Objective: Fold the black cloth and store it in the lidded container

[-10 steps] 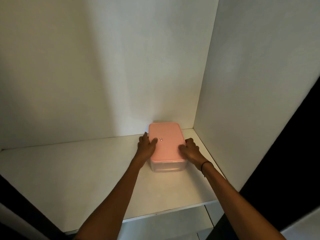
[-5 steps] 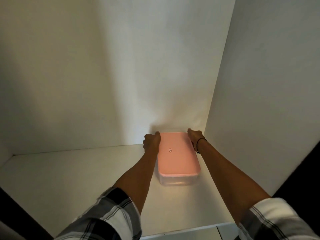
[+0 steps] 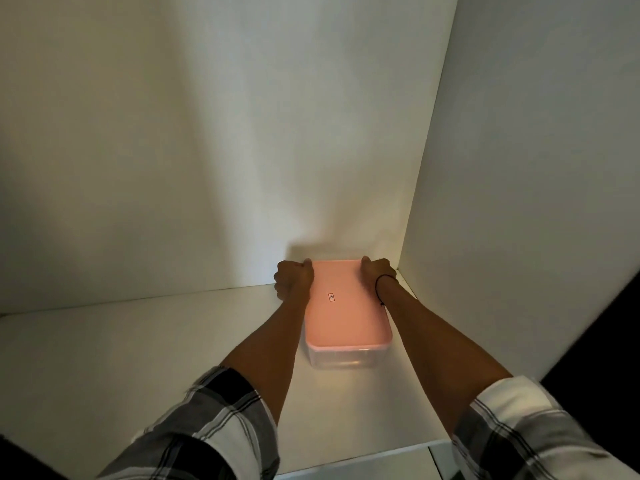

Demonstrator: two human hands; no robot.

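Observation:
A clear plastic container with a pink lid (image 3: 346, 310) stands on a white shelf (image 3: 138, 358), pushed into the back right corner. The lid is on. My left hand (image 3: 292, 280) grips the container's far left corner, fingers curled over the lid edge. My right hand (image 3: 377, 271) grips its far right corner the same way; a thin black band circles that wrist. The black cloth is not visible; the clear base looks pale from the front and I cannot tell what is inside.
The shelf's white back wall (image 3: 242, 133) rises just behind the container and a white side panel (image 3: 519, 168) stands close on the right. The shelf's front edge (image 3: 363, 462) runs below my forearms. Checked sleeves cover my upper forearms.
My hands slid from the container's near sides to its far corners. My arms reach deeper into the shelf, and the container sits nearer the back wall.

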